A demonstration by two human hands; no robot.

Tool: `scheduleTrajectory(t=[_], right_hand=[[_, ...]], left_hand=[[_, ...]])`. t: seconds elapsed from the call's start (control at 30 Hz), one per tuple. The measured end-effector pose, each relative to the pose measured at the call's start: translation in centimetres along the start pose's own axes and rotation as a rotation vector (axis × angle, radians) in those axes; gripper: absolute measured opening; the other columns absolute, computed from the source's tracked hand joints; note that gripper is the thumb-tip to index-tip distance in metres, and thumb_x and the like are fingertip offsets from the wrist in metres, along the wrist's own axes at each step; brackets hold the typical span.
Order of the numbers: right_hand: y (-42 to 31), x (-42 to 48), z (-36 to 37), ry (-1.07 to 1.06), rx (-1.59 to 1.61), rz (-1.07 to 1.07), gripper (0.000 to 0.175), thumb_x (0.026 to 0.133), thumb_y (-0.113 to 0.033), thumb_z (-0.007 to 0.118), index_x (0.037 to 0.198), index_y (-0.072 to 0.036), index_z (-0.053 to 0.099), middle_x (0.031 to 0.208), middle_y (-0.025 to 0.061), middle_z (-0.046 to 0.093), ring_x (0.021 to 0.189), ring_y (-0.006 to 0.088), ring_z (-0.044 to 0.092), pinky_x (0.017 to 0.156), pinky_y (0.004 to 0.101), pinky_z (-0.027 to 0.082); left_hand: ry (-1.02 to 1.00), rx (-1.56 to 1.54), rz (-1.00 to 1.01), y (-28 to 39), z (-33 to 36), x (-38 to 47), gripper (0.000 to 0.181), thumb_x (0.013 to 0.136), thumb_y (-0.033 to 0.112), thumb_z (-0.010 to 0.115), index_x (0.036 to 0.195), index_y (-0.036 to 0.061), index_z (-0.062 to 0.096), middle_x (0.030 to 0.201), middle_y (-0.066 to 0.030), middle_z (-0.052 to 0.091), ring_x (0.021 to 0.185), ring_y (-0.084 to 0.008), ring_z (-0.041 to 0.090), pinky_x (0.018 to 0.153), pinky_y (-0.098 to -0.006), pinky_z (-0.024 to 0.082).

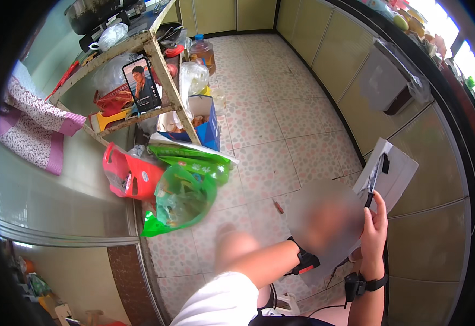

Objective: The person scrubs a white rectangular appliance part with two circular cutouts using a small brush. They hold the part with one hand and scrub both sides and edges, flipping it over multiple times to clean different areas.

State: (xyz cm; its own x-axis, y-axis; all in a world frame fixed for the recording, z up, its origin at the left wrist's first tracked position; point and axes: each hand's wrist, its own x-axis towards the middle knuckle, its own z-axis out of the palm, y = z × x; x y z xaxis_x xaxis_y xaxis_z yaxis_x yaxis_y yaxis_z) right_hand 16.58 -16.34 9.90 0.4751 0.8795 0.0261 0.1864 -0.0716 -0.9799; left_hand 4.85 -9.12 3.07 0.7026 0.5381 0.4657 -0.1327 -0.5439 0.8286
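My right hand (374, 228) pinches a thin dark strip or handle (369, 199) between thumb and fingers. It lies against a white flat panel or box (398, 175) with a torn-looking dark slot. What the thin piece is, I cannot make out. A round blur covers my left hand (327, 220), so its fingers and anything in them are hidden. That hand is close to my right hand, at the near side of the white panel. Black devices are strapped to both wrists. A small red-handled tool (278, 206) lies on the floor tiles (262, 167).
A rusty metal rack (160, 73) at the left carries a phone (142, 85) with a lit screen. By its foot are a blue box (211, 126), a red bag (144, 175) and a green bag (186, 195). Cabinets (343, 53) line the right, with a hanging grey bin (384, 77).
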Motion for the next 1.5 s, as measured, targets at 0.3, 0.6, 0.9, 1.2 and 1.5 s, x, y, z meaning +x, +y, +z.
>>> scheduleTrajectory(t=[0.3, 0.6, 0.9, 1.2, 1.5], right_hand=[[3.9, 1.3, -3.8, 0.204, -0.952, -0.307, 0.051, 0.089, 0.000, 0.050, 0.138, -0.009, 0.044, 0.060, 0.0150, 0.046, 0.051, 0.0209, 0.045, 0.052, 0.0332, 0.040], [-0.2, -0.5, 0.3, 0.037, 0.075, 0.023, 0.043, 0.098, -0.001, 0.045, 0.140, -0.005, 0.039, 0.085, 0.0049, 0.065, 0.069, 0.0046, 0.056, 0.059, 0.0172, 0.041], [4.9, 0.4, -2.9, 0.193, -0.832, -0.184, 0.048, 0.090, -0.008, 0.057, 0.136, -0.006, 0.044, 0.086, 0.0124, 0.065, 0.068, 0.0197, 0.062, 0.064, 0.0290, 0.049], [6.6, -0.6, -2.5, 0.176, -0.561, -0.090, 0.049, 0.093, -0.007, 0.053, 0.140, -0.002, 0.038, 0.085, 0.0027, 0.060, 0.076, 0.0126, 0.055, 0.070, 0.0267, 0.046], [8.7, -0.7, -2.0, 0.143, -0.445, -0.200, 0.052, 0.092, -0.003, 0.053, 0.142, 0.000, 0.035, 0.110, 0.0066, 0.058, 0.094, 0.0130, 0.056, 0.086, 0.0274, 0.046]], left_hand=[[0.465, 0.111, -0.310, -2.7, 4.2, 0.8, 0.034, 0.087, 0.036, 0.064, 0.088, 0.0028, 0.069, 0.068, -0.0208, 0.064, 0.062, -0.0392, 0.064, 0.055, -0.0463, 0.050], [0.490, 0.063, -0.315, -2.7, 4.3, 0.6, 0.035, 0.088, 0.035, 0.064, 0.082, 0.0012, 0.066, 0.068, -0.0222, 0.063, 0.062, -0.0407, 0.063, 0.054, -0.0471, 0.049], [0.508, 0.038, -0.298, -2.6, 3.9, 0.9, 0.035, 0.088, 0.034, 0.063, 0.078, 0.0006, 0.064, 0.067, -0.0229, 0.062, 0.061, -0.0415, 0.062, 0.054, -0.0476, 0.048], [0.496, 0.034, -0.286, -3.1, 4.6, 1.2, 0.039, 0.088, 0.036, 0.063, 0.076, -0.0006, 0.063, 0.065, -0.0220, 0.062, 0.062, -0.0408, 0.063, 0.054, -0.0477, 0.048], [0.246, -0.143, -0.245, -2.7, 3.8, -0.1, 0.017, 0.093, 0.012, 0.053, 0.106, 0.0046, 0.061, 0.095, -0.0080, 0.064, 0.083, -0.0183, 0.061, 0.071, -0.0335, 0.050]])
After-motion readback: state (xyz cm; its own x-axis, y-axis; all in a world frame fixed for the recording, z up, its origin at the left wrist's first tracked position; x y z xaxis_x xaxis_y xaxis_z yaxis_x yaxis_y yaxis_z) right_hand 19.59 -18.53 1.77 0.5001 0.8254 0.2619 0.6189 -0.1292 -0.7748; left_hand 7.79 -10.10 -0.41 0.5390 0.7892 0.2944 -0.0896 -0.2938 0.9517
